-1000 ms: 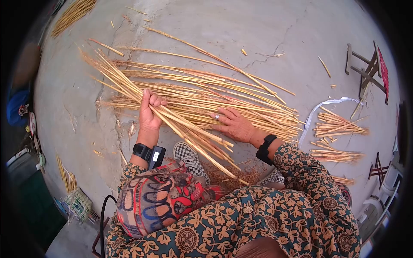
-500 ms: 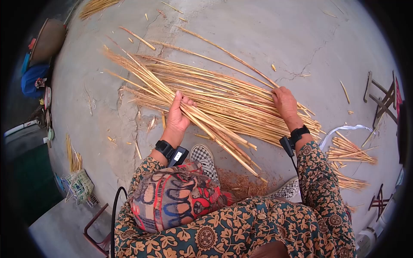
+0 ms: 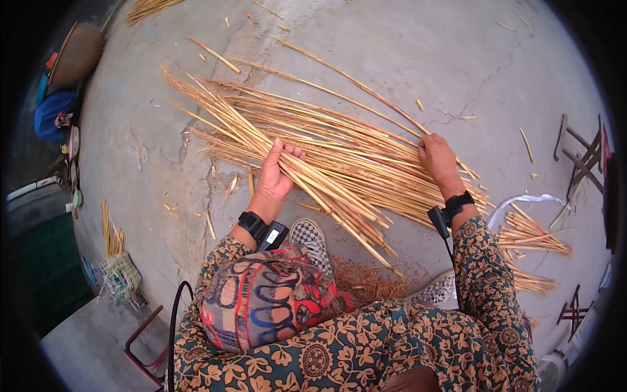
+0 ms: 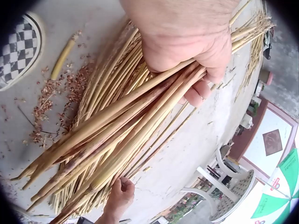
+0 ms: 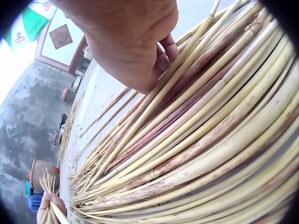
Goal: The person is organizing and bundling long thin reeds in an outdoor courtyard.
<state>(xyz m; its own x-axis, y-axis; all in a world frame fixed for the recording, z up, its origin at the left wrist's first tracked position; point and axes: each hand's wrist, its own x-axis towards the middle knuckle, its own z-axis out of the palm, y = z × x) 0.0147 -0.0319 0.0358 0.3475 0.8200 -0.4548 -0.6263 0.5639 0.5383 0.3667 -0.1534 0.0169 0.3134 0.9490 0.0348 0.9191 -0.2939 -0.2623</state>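
Observation:
My left hand (image 3: 273,178) grips a bundle of dry straw-yellow stalks (image 3: 330,199) around its middle, thumb on top. The bundle slants over the near side of a wide pile of similar stalks (image 3: 385,176) lying on the floor. Its thick cut ends point toward my feet and its feathery tips point away to the left. At the pile's far right edge, my right hand (image 3: 437,160) has its fingers curled on stalks near their thick ends. In the right wrist view those fingertips (image 5: 169,49) show behind the outermost stalks (image 5: 187,60), partly hidden.
Two long stalks (image 3: 353,81) lie apart beyond the pile. Short cut bundles (image 3: 532,235) and a white strip (image 3: 522,198) are at the right, near a folding stool (image 3: 581,153). Reddish chaff (image 3: 372,277) lies between my checkered shoes (image 3: 310,242). A basket (image 3: 119,277) stands at left.
My right hand has gone from resting spread on the middle of the pile to its far right edge, where its fingers now curl on stalks. The left hand keeps its hold on the bundle.

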